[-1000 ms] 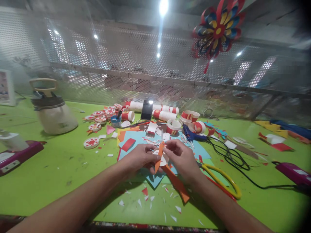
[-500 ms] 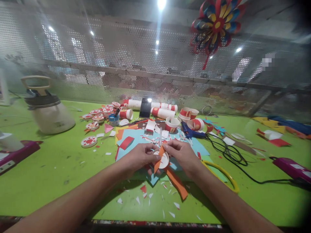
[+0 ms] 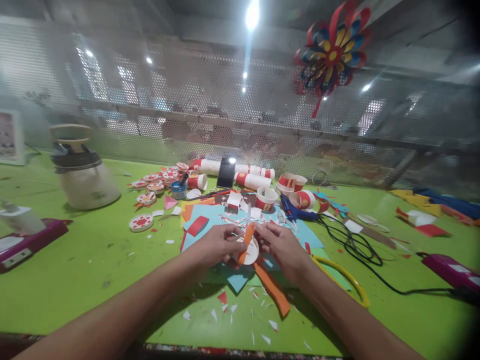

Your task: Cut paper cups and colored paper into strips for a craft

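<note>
My left hand grips a round white paper disc by its left side, thumb on top. An orange paper strip lies across the disc, its upper end standing past the disc's edge. My right hand is at the disc's upper right, its fingers bent close to the strip's upper end; what they pinch is too small to tell. Another orange strip slants down to the right below the disc. Under both hands are light blue paper sheets strewn with scraps.
Behind the sheets are paper cups, a phone and a blue jar. A blue glue gun with a black cable and yellow scissors handles lie right. Left are decorated discs, a large jug and a purple power strip.
The view has tilted up slightly. The orange strip on the disc now stands more upright, and my right fingers have shifted to the right, off the strip's face.
</note>
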Motion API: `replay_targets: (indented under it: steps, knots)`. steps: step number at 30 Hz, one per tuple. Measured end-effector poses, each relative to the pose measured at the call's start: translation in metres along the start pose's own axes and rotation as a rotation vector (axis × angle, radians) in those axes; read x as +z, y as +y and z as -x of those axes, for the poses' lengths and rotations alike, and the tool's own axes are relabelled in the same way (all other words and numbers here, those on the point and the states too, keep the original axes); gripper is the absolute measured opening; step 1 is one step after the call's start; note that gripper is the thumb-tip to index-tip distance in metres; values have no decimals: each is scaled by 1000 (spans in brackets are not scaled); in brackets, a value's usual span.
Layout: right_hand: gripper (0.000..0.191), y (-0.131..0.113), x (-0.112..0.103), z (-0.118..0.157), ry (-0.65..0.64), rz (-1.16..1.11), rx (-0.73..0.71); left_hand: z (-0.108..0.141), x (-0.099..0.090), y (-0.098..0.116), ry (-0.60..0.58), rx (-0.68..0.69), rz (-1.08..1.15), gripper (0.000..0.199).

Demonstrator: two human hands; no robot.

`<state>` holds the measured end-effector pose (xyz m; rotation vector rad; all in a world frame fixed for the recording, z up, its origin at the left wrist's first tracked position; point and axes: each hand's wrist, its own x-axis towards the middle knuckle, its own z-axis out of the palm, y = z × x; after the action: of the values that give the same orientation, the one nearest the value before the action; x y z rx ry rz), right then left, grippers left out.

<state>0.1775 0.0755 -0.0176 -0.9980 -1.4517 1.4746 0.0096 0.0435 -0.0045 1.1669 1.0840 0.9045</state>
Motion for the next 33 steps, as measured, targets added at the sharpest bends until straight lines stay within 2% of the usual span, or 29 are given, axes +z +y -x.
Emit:
replay_targets:
  steps: [7, 12, 15, 20, 25, 27, 29, 33]
  knots:
    - [32, -2, 0, 4, -14, 41, -21, 8, -21, 18, 173, 135, -33, 24]
    - [28, 3, -2, 2, -42, 131, -30, 33, -44, 31, 263, 183, -23, 26]
    - [26, 6, -2, 1, -61, 184, -20, 54, -65, 26, 327, 175, -39, 29]
    - [23, 9, -1, 3, -96, 262, -14, 76, -109, -4, 519, 85, -162, 31]
    - [24, 9, -1, 4, -133, 312, -22, 70, -140, -24, 676, -29, -319, 22]
    - [23, 10, -3, 3, -137, 325, -29, 62, -145, -25, 684, -87, -381, 22]
    - [23, 12, -4, 2, -142, 333, -44, 54, -149, -25, 680, -128, -429, 29]
    - [24, 16, -7, 0, -169, 340, -83, 41, -156, -23, 699, -160, -491, 34]
